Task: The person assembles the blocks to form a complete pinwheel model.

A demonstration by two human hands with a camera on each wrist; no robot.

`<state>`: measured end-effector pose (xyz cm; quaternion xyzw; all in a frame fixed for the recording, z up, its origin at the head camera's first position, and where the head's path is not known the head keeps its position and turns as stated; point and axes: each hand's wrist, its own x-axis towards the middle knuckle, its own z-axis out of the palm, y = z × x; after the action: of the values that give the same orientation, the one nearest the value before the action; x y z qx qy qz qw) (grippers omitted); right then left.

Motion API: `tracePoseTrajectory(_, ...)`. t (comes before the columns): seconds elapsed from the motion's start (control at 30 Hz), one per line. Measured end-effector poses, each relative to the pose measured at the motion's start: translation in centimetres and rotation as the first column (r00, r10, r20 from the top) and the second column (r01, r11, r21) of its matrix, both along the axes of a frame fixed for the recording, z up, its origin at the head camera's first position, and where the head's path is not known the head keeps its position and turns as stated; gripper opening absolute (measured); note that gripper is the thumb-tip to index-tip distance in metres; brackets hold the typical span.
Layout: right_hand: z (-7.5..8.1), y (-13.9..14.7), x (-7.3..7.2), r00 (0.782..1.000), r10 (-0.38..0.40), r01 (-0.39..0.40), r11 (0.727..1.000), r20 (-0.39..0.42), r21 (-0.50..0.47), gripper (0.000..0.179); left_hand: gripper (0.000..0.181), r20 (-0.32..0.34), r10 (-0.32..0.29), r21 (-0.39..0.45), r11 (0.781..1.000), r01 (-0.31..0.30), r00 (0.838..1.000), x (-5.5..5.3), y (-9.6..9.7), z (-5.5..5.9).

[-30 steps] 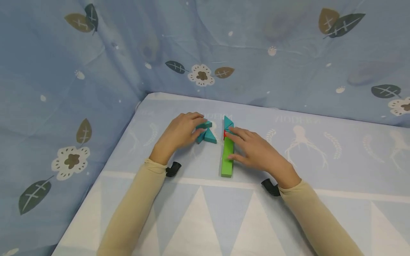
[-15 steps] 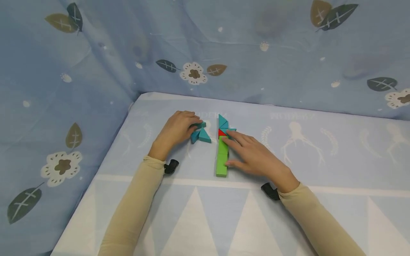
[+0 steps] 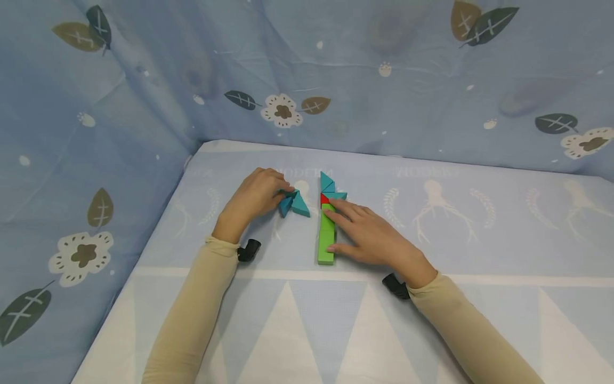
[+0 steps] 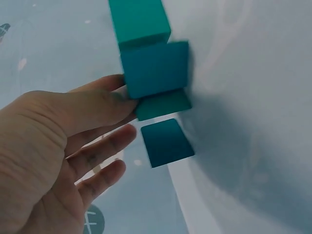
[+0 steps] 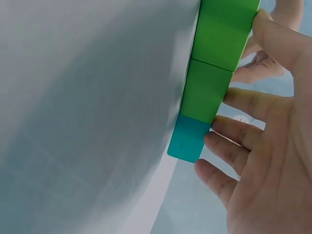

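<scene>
touching: l hand point(image 3: 254, 194) 1+ teal blk point(image 4: 155, 70), r hand point(image 3: 371, 234) 2 green blks point(image 3: 325, 237)

Resembles a draped indoor corner, with blue leaf-and-flower-printed fabric point(image 3: 355, 125) at twelve o'clock and white-and-blue triangle-patterned tabletop point(image 3: 314, 298) at six.

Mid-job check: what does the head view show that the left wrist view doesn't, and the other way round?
Only head: the right hand touching the green blocks, the red block at their far end, and both sleeves.

Only left wrist: the palm side of the left hand, with its lowest finger clear of the teal blocks.

Both: the left hand with thumb and fingertips at those teal blocks.
</scene>
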<state>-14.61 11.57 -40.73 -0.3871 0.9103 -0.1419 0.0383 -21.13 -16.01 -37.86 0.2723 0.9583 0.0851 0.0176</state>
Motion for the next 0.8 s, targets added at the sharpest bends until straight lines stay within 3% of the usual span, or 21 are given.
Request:
tracePoseTrajectory(0.2, -0.1, 0.1, 0.0, 1.000, -0.005, 0.005, 1.000, 0.018, -0.008, 0.077, 0.024, 0.090, -0.011, 0.006, 1.000, 0.010, 0.996, 0.2, -0.2, 0.8)
tracePoseTrajectory(0.43, -0.2, 0.2, 0.1, 0.999, -0.007, 0.007, 1.000, 0.032, -0.021, 0.078, 0.022, 0.213, 0.006, 0.067, 0.998, -0.021, 0.977, 0.2, -0.7, 1.1)
tracePoseTrajectory(0.5, -0.3, 0.2, 0.1, 0.999, -0.006, 0.007, 1.000, 0.033, -0.020, 0.078, 0.020, 0.190, 0.019, 0.115, 0.992, -0.041, 0.982, 0.1, -1.2, 1.1)
tracePoseTrajectory(0.6, -0.3, 0.2, 0.1, 1.000, -0.004, 0.005, 1.000, 0.028, -0.016, 0.078, 0.017, 0.070, 0.070, 0.170, 0.982, -0.082, 0.995, -0.3, -2.1, 1.1)
tracePoseTrajectory(0.7, -0.3, 0.1, 0.0, 1.000, -0.006, 0.006, 1.000, 0.022, -0.011, 0.079, 0.019, -0.031, 0.136, 0.165, 0.978, -0.129, 0.990, -0.5, -2.8, 0.9)
tracePoseTrajectory(0.8, -0.2, 0.1, 0.0, 1.000, -0.007, 0.007, 1.000, 0.026, -0.008, 0.079, 0.026, -0.041, 0.147, 0.127, 0.982, -0.141, 0.988, -0.8, -3.1, 0.3)
